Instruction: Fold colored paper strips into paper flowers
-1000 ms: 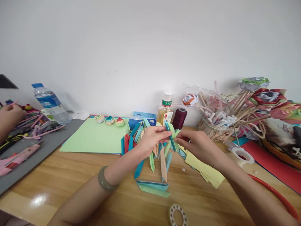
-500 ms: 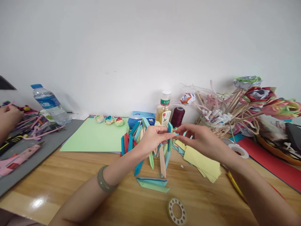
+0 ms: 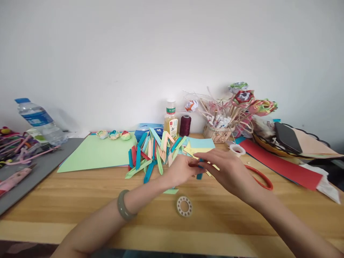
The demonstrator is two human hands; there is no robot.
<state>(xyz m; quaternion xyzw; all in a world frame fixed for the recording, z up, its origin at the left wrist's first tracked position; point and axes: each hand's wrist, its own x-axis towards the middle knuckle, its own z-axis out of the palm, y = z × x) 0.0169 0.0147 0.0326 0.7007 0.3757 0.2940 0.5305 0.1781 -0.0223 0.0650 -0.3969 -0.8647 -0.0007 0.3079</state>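
A blue folded paper strip (image 3: pixel 199 176) stands between my hands, partly covered by fingers. My left hand (image 3: pixel 182 169), with a bracelet on its wrist, is closed on the strip from the left. From the right, my right hand (image 3: pixel 228 170) reaches over with thumb and fingers pinched at the strip's upper part. Behind my left hand lies a heap of folded paper strips (image 3: pixel 138 157) in blue, red, green and peach. A light green folded strip (image 3: pixel 171 191) shows below my left forearm. Yellow paper slips (image 3: pixel 197 152) and a light blue paper (image 3: pixel 201 143) lie beyond the hands.
A tape roll (image 3: pixel 184 206) lies in front. Orange scissor handles (image 3: pixel 266 184) and a white tape roll (image 3: pixel 237 150) are to the right. Behind stand a drink bottle (image 3: pixel 171 120), a thread spool (image 3: pixel 185 125) and a basket (image 3: pixel 217 135) with paper flowers. Green sheets (image 3: pixel 88 154) lie left.
The view has turned right. My hands have come lower, away from the heap, and my right hand now bends over the strip. The person's hand at far left is out of view.
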